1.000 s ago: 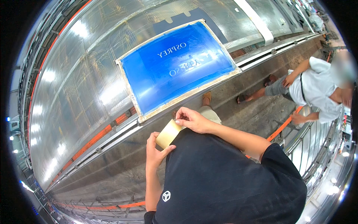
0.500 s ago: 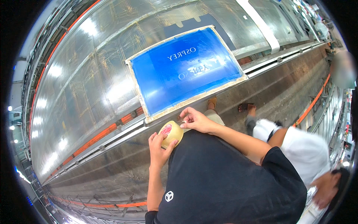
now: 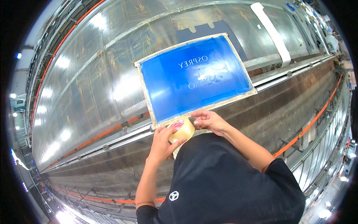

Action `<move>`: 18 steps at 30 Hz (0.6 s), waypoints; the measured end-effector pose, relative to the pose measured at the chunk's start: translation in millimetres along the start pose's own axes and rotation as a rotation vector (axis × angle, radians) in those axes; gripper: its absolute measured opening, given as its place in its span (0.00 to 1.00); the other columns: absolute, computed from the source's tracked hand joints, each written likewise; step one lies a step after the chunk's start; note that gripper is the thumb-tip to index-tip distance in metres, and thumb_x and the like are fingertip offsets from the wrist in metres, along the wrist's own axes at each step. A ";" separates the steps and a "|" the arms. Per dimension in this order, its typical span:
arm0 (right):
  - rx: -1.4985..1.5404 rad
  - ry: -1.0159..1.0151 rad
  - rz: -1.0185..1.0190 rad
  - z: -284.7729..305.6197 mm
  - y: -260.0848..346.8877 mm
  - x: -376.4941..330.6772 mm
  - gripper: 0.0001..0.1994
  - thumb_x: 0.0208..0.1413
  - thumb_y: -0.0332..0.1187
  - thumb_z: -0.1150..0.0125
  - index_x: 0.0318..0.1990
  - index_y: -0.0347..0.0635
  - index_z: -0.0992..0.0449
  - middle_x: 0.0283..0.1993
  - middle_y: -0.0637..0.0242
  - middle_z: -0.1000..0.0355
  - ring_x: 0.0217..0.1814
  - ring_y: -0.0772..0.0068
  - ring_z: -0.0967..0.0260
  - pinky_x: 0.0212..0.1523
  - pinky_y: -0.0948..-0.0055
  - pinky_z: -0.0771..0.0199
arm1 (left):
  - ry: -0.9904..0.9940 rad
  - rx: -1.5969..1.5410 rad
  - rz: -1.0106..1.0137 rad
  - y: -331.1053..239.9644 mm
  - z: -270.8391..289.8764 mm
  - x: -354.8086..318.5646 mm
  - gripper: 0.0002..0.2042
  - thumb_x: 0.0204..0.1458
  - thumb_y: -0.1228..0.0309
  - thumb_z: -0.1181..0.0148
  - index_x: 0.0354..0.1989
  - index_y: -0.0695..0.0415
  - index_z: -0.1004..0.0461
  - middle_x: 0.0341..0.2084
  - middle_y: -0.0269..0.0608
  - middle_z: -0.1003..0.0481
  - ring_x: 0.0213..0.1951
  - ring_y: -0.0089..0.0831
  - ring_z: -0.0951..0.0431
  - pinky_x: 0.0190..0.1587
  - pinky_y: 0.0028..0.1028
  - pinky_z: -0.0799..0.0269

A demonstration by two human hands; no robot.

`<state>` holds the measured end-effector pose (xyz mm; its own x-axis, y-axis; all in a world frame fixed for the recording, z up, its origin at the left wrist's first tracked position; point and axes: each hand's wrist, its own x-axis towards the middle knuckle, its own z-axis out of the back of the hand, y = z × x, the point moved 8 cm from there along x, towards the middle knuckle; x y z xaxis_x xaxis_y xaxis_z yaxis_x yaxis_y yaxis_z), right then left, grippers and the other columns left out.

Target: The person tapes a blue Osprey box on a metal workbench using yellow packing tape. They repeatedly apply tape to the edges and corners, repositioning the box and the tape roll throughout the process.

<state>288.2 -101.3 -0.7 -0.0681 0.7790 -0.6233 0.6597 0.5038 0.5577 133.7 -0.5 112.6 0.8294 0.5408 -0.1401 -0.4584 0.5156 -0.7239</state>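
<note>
Our tape roll (image 3: 187, 131) has moved nearer the blue screen (image 3: 175, 93), so let's keep our left hand (image 3: 163, 142) pinching it steady, though we can't tell whether our right hand (image 3: 211, 122) pinches anything.

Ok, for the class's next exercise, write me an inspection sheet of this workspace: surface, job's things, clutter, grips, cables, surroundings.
Surface: metal table, shiny, with yellowish streaks.
Job's things: tape roll, pale yellow, held; blue printing screen, pale-framed, with mirrored lettering, at the table's near edge.
Clutter: dark notched sheet, partly hidden by the screen; white strip lying further right.
Grips: left grip holds the roll; right grip has bent fingers at its edge, contact unclear.
Cables: nothing seen.
Surroundings: brown floor alongside; orange rail beyond.
</note>
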 end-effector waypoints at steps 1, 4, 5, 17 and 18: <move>0.020 0.021 -0.024 2.0 3.8 2.2 0.18 0.55 0.31 0.32 0.53 0.40 0.26 0.34 0.71 0.26 0.35 0.80 0.29 0.40 0.78 0.27 | 0.002 -0.017 -0.016 -3.3 3.2 8.3 0.21 0.46 0.57 0.29 0.40 0.61 0.24 0.36 0.46 0.23 0.44 0.46 0.26 0.56 0.41 0.37; -0.021 0.000 -0.047 14.2 23.1 10.6 0.13 0.57 0.33 0.33 0.48 0.41 0.22 0.35 0.73 0.26 0.35 0.79 0.30 0.39 0.77 0.28 | -0.003 0.026 -0.058 -13.9 12.7 33.3 0.22 0.48 0.54 0.31 0.39 0.61 0.25 0.35 0.47 0.22 0.42 0.45 0.24 0.57 0.42 0.39; -0.005 -0.011 -0.039 19.9 29.3 14.2 0.11 0.57 0.34 0.33 0.46 0.42 0.22 0.35 0.73 0.26 0.35 0.80 0.30 0.39 0.77 0.29 | -0.004 0.057 -0.072 -16.4 14.4 41.9 0.22 0.48 0.54 0.32 0.40 0.61 0.25 0.35 0.47 0.22 0.42 0.44 0.24 0.57 0.42 0.39; -0.474 -0.171 0.384 31.1 123.4 47.3 0.09 0.57 0.32 0.33 0.38 0.34 0.20 0.33 0.68 0.23 0.35 0.81 0.29 0.38 0.79 0.28 | -0.060 0.053 0.140 5.0 19.0 81.6 0.22 0.48 0.51 0.31 0.39 0.59 0.23 0.39 0.48 0.21 0.47 0.49 0.26 0.55 0.41 0.36; -0.434 -0.141 0.352 31.7 120.2 52.5 0.08 0.57 0.31 0.33 0.38 0.35 0.21 0.33 0.69 0.23 0.34 0.81 0.30 0.38 0.80 0.29 | -0.059 0.039 0.187 6.8 18.9 82.8 0.22 0.47 0.52 0.31 0.39 0.60 0.23 0.38 0.49 0.21 0.46 0.50 0.26 0.54 0.41 0.35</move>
<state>387.7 -11.7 16.2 0.2202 0.8852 -0.4098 0.2546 0.3534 0.9001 193.2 60.3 108.8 0.7089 0.6669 -0.2295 -0.6160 0.4269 -0.6621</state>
